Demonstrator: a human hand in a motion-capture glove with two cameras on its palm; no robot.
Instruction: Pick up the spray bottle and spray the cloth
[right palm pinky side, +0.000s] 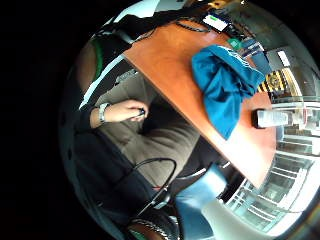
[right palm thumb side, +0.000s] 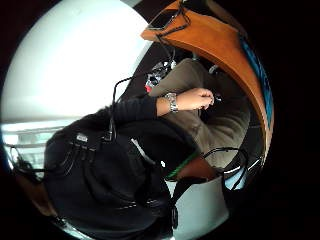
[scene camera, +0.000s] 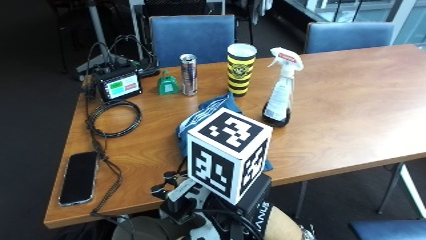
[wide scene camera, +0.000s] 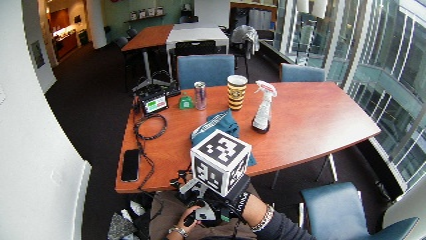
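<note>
Apparently nothing is picked up yet: the spray bottle (scene camera: 280, 88) stands upright on the desk (scene camera: 346, 105), just beside the blue cloth (scene camera: 212, 113), which lies bunched near the desk's front edge. The gloved right hand (wide scene camera: 219, 207) sits low before the desk, mostly hidden, so I cannot tell its grip. A yellow-black cup (scene camera: 241, 69), can (scene camera: 189, 74) and phone (scene camera: 78, 177) share the orange wood desk; blue chairs and tall windows surround it.

**Where the four cameras look**

The outside view faces across the wooden table (scene camera: 333, 115) from the person's side, close above it. The wide outside view sits higher and farther back, taking in the same table (wide scene camera: 313, 120) and the room. Both palm views look back at the seated person's lap; the little-finger one also catches the blue cloth (right palm pinky side: 225, 85).
</note>
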